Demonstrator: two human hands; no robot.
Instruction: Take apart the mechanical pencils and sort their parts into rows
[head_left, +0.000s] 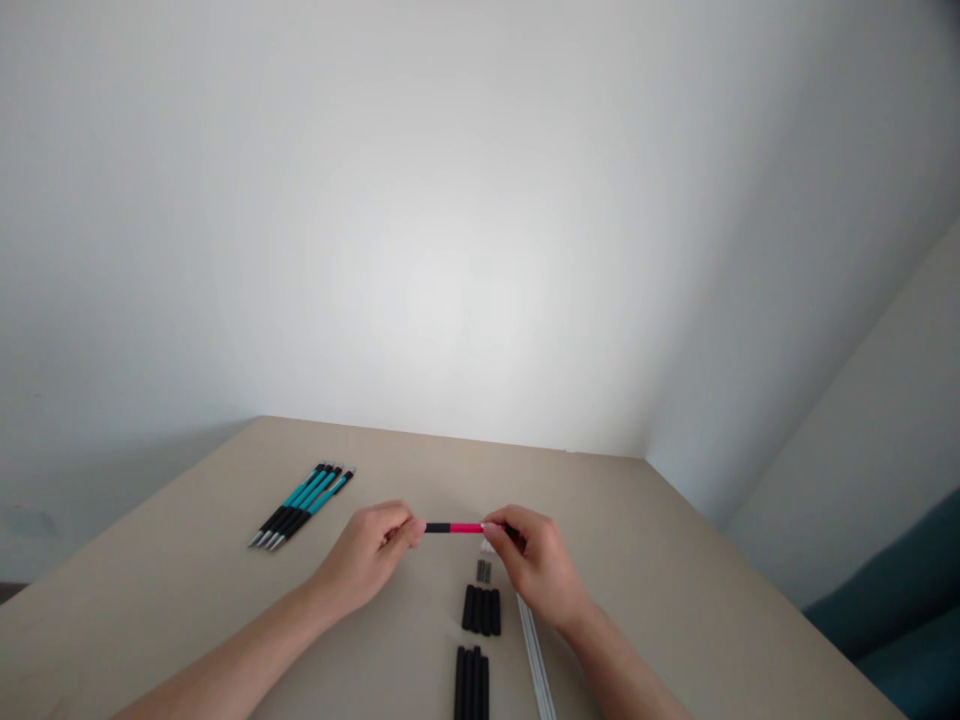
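Observation:
A black and pink pen (465,528) is held level above the middle of the table, stretched between both hands. My left hand (373,548) is closed around its black end, which the fingers hide. My right hand (534,556) pinches the pink part, covering the other end. Below the pen lie small grey springs (484,571), a row of short black tubes (481,610) and, nearest me, a row of longer black tubes (471,685). Thin white rods (535,655) lie beside them, partly under my right hand. A small whitish piece (487,546) shows behind my right fingertips.
Several teal and black pens (304,505) lie side by side at the left of the beige table (405,650). A white wall (450,220) rises behind the table's far edge. Dark teal fabric (892,590) hangs at the right.

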